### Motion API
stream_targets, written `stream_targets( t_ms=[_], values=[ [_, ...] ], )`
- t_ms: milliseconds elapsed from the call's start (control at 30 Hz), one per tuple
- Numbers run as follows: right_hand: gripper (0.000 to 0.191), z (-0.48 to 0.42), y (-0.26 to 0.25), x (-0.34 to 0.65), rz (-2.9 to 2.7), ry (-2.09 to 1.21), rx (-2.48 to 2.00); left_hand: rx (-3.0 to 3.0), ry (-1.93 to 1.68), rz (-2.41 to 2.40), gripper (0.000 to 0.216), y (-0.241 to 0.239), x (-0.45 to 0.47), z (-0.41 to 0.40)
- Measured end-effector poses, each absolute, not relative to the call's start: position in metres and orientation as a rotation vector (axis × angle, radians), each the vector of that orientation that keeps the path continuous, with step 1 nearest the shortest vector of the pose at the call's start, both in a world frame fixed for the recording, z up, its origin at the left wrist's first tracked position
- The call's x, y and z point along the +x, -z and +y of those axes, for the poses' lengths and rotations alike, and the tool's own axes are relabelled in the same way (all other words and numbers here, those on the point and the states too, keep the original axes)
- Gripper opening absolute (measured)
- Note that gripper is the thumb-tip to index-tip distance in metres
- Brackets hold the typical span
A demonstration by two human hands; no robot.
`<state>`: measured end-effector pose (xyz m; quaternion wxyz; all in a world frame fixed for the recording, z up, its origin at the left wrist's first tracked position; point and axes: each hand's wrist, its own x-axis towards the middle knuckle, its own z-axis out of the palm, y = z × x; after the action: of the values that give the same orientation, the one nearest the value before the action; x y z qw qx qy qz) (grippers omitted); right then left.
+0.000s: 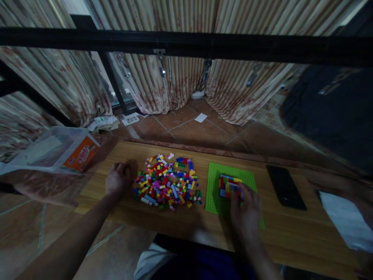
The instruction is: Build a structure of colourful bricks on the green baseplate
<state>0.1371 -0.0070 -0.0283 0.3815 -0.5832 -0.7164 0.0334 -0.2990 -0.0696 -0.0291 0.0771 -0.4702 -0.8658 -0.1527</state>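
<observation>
On the bench's left part, beside a spread pile of small toy bricks [163, 182] in many colours, rests my left hand [119, 178]. Its fingers are curled and somewhat blurred; whatever they may hold is hidden. My right hand [247, 208] has thumb and fingers closed on the near right side of a block built of toy bricks [226, 186], with red, blue and yellow parts. That brick block is over a green studded baseplate [214, 186]; whether it is pressed onto the studs I cannot tell.
A black phone [286, 186] lies right of the baseplate on the wooden bench [186, 221], with white paper [346, 219] farther right. Left of the bench stands a clear plastic box [55, 149] with an orange label. A dark metal rail [186, 44] crosses in front of striped curtains [180, 81].
</observation>
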Motion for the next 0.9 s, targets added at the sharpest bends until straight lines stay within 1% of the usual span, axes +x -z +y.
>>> stream_targets(
  t_ms=[100, 300, 567, 900],
  values=[
    [0.032, -0.026, 0.023, 0.112, -1.932, -0.166, -1.365, -1.419, 0.464, -2.600, 0.035, 0.030, -0.300, -0.070],
    [0.028, -0.046, 0.034, 0.083, -2.050, -0.334, -1.280, -1.414, 0.461, -2.620, 0.033, 0.029, -0.300, -0.070],
    [0.031, -0.043, 0.039, 0.084, -2.083, -0.383, -1.307, -1.432, 0.503, -2.597, 0.032, 0.029, -0.298, -0.071],
    [0.033, -0.040, 0.044, 0.082, -2.112, -0.353, -1.333, -1.443, 0.560, -2.599, 0.032, 0.031, -0.301, -0.071]
  ],
)
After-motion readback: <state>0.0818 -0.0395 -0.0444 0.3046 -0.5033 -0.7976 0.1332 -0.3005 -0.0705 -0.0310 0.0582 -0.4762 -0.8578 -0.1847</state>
